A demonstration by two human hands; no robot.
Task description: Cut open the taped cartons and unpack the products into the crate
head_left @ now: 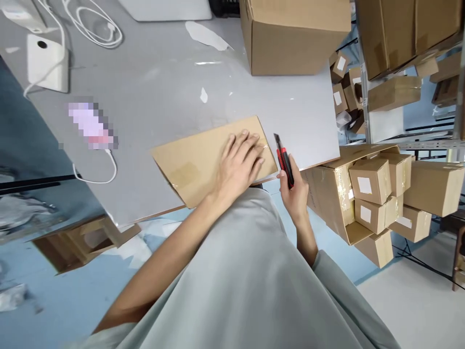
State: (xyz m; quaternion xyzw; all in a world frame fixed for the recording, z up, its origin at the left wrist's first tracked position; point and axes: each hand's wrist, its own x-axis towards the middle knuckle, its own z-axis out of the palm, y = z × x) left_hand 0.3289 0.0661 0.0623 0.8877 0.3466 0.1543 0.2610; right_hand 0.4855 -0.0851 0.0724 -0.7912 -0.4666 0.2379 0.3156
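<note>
A flat cardboard box (pixel 196 162), taped along its seam, lies at the near edge of the grey table (pixel 152 97). My left hand (pixel 240 162) rests flat on the box's right part, fingers stretched out over the tape. My right hand (pixel 294 191) is just right of the box, off the table edge, closed round a red and black utility knife (pixel 284 160). The blade is out and points up and away, close to the box's right corner.
A large brown carton (pixel 290 34) stands at the table's far side. An open carton of small labelled boxes (pixel 374 194) sits on the floor to the right, with shelves of boxes (pixel 399 43) behind. White chargers and cables (pixel 51 63) lie at far left; an open box (pixel 83 242) is under the table.
</note>
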